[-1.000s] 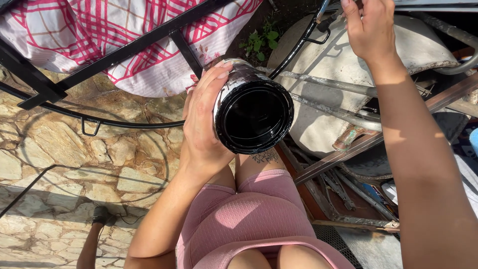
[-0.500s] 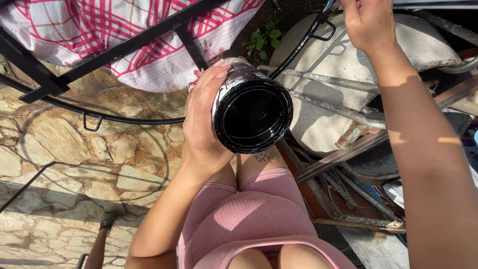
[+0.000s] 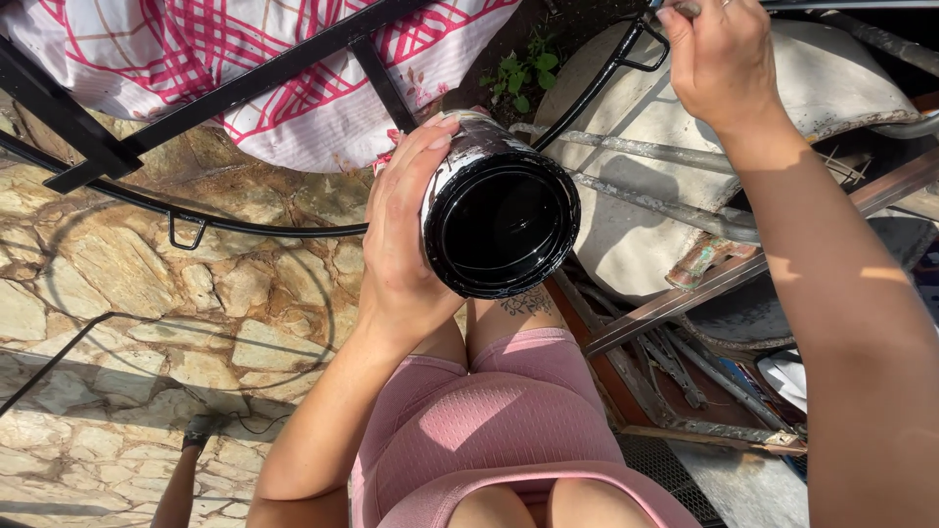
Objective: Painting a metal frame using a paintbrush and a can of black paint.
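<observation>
My left hand [image 3: 396, 254] grips the side of an open round can [image 3: 499, 220]. The can is tilted with its mouth toward me, and its inside and rim are coated in black paint. My right hand [image 3: 719, 59] is raised at the top right, its fingers pinched on a thin handle [image 3: 677, 10] that runs out of view. That hand is next to a curved black metal bar [image 3: 597, 83]. My legs in pink shorts [image 3: 489, 420] are below the can.
A black metal frame [image 3: 284, 68] crosses the upper left over a red-and-white checked cloth [image 3: 245, 39]. Rough stone paving [image 3: 147, 293] lies to the left. At right are a pale rounded slab [image 3: 831, 78], rusty bars [image 3: 685, 313] and clutter. A small green plant [image 3: 518, 73] grows at the top.
The view has shifted slightly. Both hands and the can stay where they were.
</observation>
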